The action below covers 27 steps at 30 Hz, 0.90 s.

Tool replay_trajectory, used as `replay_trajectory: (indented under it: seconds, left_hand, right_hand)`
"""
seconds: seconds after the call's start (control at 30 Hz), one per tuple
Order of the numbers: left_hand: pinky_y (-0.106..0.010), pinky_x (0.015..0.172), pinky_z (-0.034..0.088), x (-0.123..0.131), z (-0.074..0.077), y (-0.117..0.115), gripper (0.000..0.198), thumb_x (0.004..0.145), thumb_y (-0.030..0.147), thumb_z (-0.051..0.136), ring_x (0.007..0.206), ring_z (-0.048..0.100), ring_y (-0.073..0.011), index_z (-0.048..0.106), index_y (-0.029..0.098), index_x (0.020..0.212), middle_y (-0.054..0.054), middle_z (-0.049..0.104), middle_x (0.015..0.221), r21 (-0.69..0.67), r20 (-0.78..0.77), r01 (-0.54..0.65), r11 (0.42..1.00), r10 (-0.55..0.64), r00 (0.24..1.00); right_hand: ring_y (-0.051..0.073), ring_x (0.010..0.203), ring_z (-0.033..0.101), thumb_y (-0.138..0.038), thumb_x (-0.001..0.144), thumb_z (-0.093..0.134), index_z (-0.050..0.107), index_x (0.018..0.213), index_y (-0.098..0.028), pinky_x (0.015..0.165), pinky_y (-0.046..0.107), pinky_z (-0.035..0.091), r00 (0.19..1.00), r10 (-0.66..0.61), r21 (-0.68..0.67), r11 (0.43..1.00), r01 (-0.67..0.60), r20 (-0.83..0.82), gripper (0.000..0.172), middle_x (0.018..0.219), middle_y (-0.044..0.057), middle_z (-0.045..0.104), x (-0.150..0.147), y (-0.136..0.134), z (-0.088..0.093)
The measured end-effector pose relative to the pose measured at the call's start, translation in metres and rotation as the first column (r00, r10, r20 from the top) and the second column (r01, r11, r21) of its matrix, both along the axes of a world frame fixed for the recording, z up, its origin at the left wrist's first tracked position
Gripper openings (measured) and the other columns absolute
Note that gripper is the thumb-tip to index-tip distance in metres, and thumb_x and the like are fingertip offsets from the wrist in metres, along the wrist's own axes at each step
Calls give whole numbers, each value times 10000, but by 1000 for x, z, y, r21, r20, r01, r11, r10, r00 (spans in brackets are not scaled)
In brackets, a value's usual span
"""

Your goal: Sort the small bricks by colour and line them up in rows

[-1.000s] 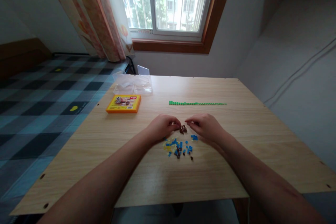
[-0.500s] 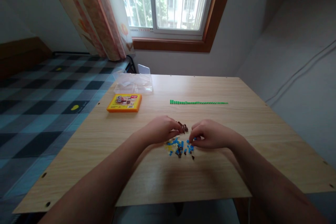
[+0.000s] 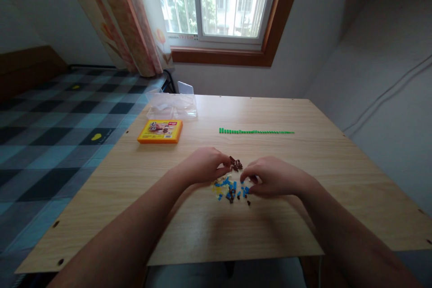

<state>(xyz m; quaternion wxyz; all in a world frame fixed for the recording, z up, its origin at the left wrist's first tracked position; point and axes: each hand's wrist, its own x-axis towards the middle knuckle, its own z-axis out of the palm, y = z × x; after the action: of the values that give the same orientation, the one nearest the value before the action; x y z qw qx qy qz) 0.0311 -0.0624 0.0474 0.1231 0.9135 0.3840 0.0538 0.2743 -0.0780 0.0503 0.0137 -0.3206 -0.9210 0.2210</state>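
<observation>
A small pile of brown building bricks lies on the table in front of me. My left hand is at its left edge, thumb and fingers a little apart, with nothing visible between them. Nearer to me is a loose mix of blue bricks, yellow bricks and a few dark brown ones. On the right side of this mix, my right hand is open, thumb and forefinger spread over the blue bricks. No brick shows in its fingers.
A row of green bricks, from tall to tiny, runs across the table beyond my hands. At the back left are a yellow-orange box and clear plastic containers. A checkered bed adjoins on the left.
My right hand has opened, its thumb and forefinger moving apart from a pinch. My left fingertips have drawn back slightly left from the brown pile, showing more of it.
</observation>
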Motion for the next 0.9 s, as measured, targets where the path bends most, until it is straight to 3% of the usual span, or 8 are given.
replay_trajectory:
  seconds: [0.2,0.57,0.7,0.9]
  left_hand:
    - [-260,616,403,1,-1,1,230,932,342,567,728,679,-189,774,250,972,-45,774,839,19,-37,1,1000,0,999]
    - [-256,618,412,0,-2,1,208,917,319,591,718,681,-185,778,251,978,-42,768,816,43,6,-2,999,2,1000]
    - [-255,630,429,2,0,-2,186,905,288,599,715,681,-174,775,241,941,-34,765,822,24,42,46,999,-47,998]
    - [-262,643,445,12,4,-12,176,849,213,630,742,685,-172,779,251,934,-19,768,870,-39,38,158,987,-157,987]
  right_hand:
    - [158,758,636,-145,753,653,774,968,-250,652,258,376,999,27,114,993,-22,-42,268,906,21,752,-4,1,-5]
    - [162,787,652,-156,861,630,776,983,-243,688,263,409,989,88,150,986,-69,-121,209,889,34,747,-7,2,-8]
    - [153,799,656,-190,883,646,780,961,-244,717,262,420,980,59,156,987,-29,-192,165,903,28,749,3,7,-3]
    - [115,664,600,-165,846,659,790,893,-237,633,240,382,990,14,122,993,3,-140,157,792,3,724,15,12,3]
